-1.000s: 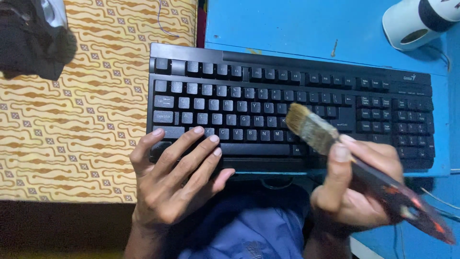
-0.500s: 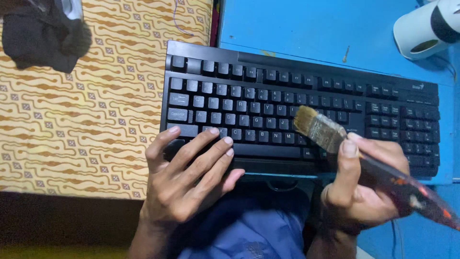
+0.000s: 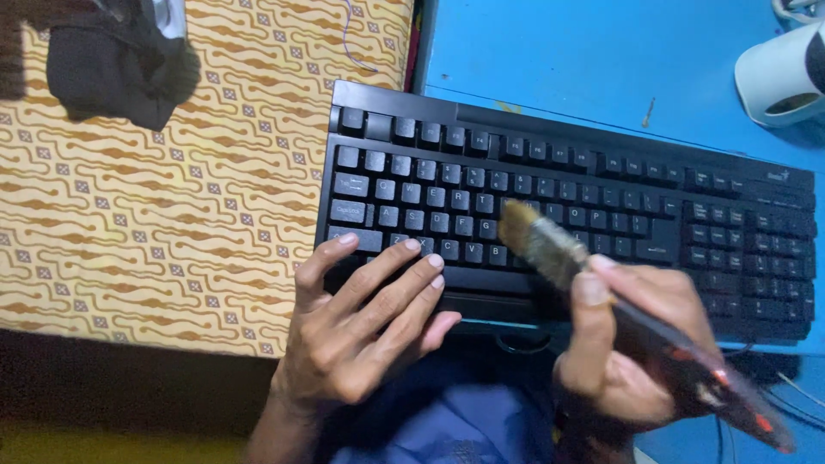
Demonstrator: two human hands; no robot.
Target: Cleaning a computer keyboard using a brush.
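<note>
Black keyboard (image 3: 593, 215) lies across the near edge of a blue desk (image 3: 559, 60), its left end hanging past the desk edge, over a yellow-brown patterned cloth (image 3: 155, 223).

Left hand (image 3: 361, 326) is relaxed, grasping nothing: fingers spread flat, tips resting on the keyboard's bottom-left rows, thumb against the front edge, steadying the kbd. Palm hangs off the near side, above blue fabric (image 3: 447, 421) on the person's lap.

Right hand (image 3: 632, 339) is clenched round a paintbrush (image 3: 601, 296); thumb lies on top just behind the ferrule, other fingers curled under the handle. Handle is dark w/ red-orange patches and runs down-right toward the frame's lower right corner. The tan, worn-looking bristles (image 3: 518, 223) point up-left and sit over the middle letter rows, approx. centre of the main key block. Brush is motion-blurred, so can't tell if bristles actually touch the keys or hover just above.

Other stuff: a dark crumpled garment (image 3: 120, 64) on the cloth at top left, well apart from the kbd. A white rounded device w/ a dark band (image 3: 782, 73) on the desk at top right, just beyond the keyboard's far right corner. Thin cables (image 3: 795, 391) near the lower right, by the brush handle's end.
</note>
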